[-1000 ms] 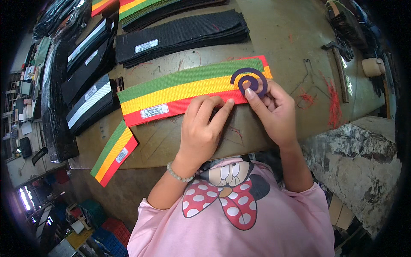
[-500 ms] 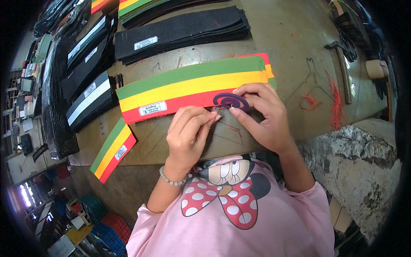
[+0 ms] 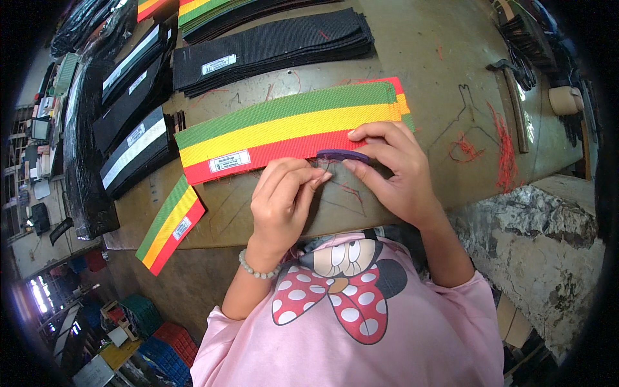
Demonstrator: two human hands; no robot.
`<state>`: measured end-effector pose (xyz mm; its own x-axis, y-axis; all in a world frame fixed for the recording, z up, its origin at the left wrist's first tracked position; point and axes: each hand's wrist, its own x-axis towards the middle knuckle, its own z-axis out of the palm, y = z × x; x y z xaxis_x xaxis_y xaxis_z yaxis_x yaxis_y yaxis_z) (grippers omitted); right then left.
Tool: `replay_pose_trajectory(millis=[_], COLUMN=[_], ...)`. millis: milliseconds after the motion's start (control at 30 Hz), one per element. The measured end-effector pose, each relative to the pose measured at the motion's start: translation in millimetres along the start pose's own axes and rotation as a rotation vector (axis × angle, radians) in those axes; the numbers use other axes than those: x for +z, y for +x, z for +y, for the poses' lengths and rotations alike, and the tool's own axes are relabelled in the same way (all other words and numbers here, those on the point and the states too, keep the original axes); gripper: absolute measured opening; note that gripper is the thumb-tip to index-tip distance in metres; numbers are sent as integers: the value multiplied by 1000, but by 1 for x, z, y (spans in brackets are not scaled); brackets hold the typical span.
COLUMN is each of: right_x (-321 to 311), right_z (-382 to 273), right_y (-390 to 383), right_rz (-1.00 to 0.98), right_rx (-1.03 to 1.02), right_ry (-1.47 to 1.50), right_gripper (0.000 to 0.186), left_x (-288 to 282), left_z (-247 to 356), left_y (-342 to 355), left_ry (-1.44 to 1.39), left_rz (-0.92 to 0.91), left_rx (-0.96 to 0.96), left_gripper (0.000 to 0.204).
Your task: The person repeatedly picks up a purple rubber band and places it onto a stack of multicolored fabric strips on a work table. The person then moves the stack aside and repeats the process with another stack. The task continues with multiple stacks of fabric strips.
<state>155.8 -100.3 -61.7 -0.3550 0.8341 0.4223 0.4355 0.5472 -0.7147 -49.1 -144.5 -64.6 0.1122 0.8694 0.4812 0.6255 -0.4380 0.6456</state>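
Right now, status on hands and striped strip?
Left fingers pinched together. Right fingers gripping purple tool. Striped strip on table. Red thread clumps off to right, clear.

Workshop: stacked webbing, thread scraps

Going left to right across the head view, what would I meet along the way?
Black wrapped bundle, small striped strip, left hand, purple spiral, right hand, red thread bundle, tan roll.

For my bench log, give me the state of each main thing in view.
Purple spiral: held, edge-on
Right fingers: gripping purple spiral
Left fingers: pinched together
Large striped strips: stacked, flat
Small striped strip: overhanging table edge
Black strips: stacked, labelled
Red threads: loose, bunched
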Motion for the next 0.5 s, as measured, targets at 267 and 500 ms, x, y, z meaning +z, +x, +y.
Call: replay_pose_trajectory(millis=[267,500], right_x=[-8,-63], right_z=[12,47], right_y=[-5,-22], right_rz=[407,605], right_rx=[464,559], right_ry=[728,417], right_gripper=[15,44], left_x=[-12,-65], left_z=[31,-19], left_y=[2,36], left_ry=[-154,336], left_rz=[-397,-278], left_rx=[61,92], left_gripper=[40,32])
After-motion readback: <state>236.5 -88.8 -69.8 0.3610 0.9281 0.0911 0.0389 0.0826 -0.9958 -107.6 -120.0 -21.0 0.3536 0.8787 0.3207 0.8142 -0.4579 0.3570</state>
